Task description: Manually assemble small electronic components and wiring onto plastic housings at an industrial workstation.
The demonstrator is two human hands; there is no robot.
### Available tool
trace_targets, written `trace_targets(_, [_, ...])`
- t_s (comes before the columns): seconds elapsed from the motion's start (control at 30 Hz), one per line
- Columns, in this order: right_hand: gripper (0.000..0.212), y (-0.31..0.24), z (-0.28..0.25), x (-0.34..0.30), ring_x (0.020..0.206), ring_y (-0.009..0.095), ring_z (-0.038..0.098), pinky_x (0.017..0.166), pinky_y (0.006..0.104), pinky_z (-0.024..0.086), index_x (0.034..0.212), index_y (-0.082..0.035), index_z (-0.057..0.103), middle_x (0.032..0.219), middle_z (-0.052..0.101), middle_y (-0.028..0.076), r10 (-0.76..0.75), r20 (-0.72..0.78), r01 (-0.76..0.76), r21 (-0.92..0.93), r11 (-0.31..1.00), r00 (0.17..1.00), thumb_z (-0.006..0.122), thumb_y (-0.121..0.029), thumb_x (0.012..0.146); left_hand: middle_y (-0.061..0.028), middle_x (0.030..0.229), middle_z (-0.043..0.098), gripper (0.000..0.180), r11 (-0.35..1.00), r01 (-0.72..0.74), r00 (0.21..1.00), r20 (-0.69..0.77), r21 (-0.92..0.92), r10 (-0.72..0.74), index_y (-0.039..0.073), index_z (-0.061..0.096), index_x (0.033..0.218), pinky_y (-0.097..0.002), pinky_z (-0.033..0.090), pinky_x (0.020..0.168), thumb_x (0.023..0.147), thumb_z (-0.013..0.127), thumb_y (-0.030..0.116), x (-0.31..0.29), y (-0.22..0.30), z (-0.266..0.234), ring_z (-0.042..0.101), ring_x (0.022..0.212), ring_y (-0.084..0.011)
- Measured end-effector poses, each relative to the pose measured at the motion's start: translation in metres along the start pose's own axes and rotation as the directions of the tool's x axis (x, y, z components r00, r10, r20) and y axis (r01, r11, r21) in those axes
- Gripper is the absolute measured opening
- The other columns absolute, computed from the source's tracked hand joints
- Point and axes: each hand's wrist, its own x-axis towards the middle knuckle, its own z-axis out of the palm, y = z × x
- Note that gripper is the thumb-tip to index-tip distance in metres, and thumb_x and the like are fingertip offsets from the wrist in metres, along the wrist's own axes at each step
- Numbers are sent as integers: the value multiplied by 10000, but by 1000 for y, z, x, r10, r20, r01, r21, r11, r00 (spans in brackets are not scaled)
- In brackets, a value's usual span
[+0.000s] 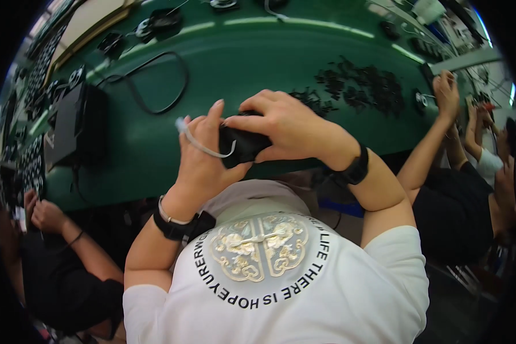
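Note:
Between my two hands, just above the near part of the green table, is a black rounded object (245, 144); its exact kind is mostly hidden by my fingers. My left hand (203, 155) grips it from the left side, thumb along its lower edge and index finger pointing up. From the right, my right hand (289, 126) closes over it, with fingers along the top and thumb below. A thin whitish cable (203, 149) with a pale connector end curves across the back of my left hand toward the black object.
Small black parts (375, 89) lie heaped on the green table (235, 63) to the right. A black box (80, 126) stands at the left, near a looped black cable (186, 77). Co-workers' hands show at left (47, 216) and right (446, 94).

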Motion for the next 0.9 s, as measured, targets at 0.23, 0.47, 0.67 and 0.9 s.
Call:
trace_targets(0.23, [687, 5, 17, -6, 1005, 293, 568, 845, 426, 436, 1225, -239, 622, 1082, 595, 92, 28, -64, -33, -71, 997, 998, 850, -338, 585, -142, 1119, 576, 969, 995, -55, 998, 4, 79, 55, 38, 333, 1450, -516, 258, 1120, 614, 805, 175, -4, 0, 1, 525, 1124, -348])
trace_targets(0.47, [655, -17, 35, 5, 931, 285, 573, 863, 431, 405, 1110, -90, 629, 948, 610, 112, 118, -252, -182, -248, 952, 961, 812, -444, 590, -144, 1116, 603, 698, 995, -50, 988, 149, 90, 37, 25, 506, 1315, -501, 327, 1088, 681, 780, 125, 6, -25, -31, 541, 1153, -360])
trace_targets(0.67, [616, -35, 49, 29, 799, 273, 581, 796, 417, 387, 951, -1, 602, 790, 604, 103, 228, -348, -343, -318, 884, 909, 744, -506, 629, -186, 1156, 627, 305, 997, -73, 996, 46, -1, 73, 23, 672, 1115, -436, 448, 961, 816, 700, 82, -6, -12, -29, 560, 1135, -364])
trace_targets(0.9, [797, -38, 25, 9, 782, 267, 638, 747, 378, 447, 1187, 50, 513, 797, 631, 126, 291, -154, -309, -113, 944, 944, 824, -439, 639, -174, 1196, 618, 368, 953, -122, 992, 63, 276, 108, 149, 712, 1149, -452, 410, 972, 787, 748, 198, 4, 5, -27, 568, 1093, -354])
